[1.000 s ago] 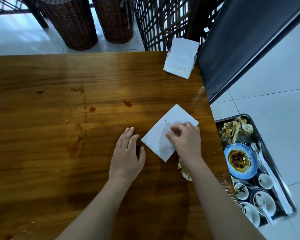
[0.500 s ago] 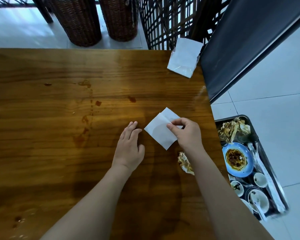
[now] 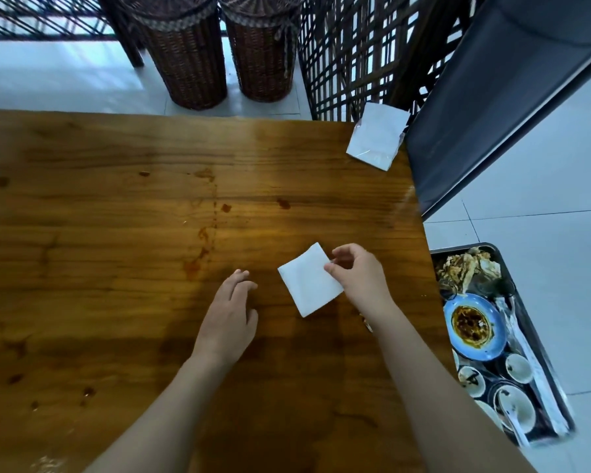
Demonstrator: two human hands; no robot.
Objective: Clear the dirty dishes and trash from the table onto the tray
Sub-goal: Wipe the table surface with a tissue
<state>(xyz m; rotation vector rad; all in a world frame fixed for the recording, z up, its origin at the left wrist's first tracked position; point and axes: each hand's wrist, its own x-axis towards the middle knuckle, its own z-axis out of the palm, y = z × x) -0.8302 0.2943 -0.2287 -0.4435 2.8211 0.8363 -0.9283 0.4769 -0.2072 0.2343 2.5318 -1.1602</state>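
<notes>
Step in hand: handling the folded white napkin (image 3: 309, 279), most likely the last loose paper to go off the table (image 3: 116, 233), though it looks clean and could be meant for wiping.
Right hand: the right hand (image 3: 362, 278) pinches the napkin's right edge between thumb and fingertips (image 3: 328, 268), the other fingers curled above it.
Left hand: the left hand (image 3: 231, 315) is loose and holds nothing, its fingers relaxed just left of the napkin and not touching it.
Napkin: it lies between the two hands, nearer the table's right edge than its middle. Whether it is flat on the wood or partly lifted I cannot tell.
Tray: the tray (image 3: 458, 249) sits on the floor beyond the right edge, already loaded with a blue plate (image 3: 475, 326), small bowls and food scraps.
Also on the table: a napkin pack (image 3: 377, 141) at the far right corner, sauce spots (image 3: 202, 233) left of centre, and a scrap (image 3: 367, 324) mostly hidden under the right wrist.
Next move: lift the napkin clear and carry it right, over the edge, down to the tray. The pinch is thin, so the paper may flop or unfold.
</notes>
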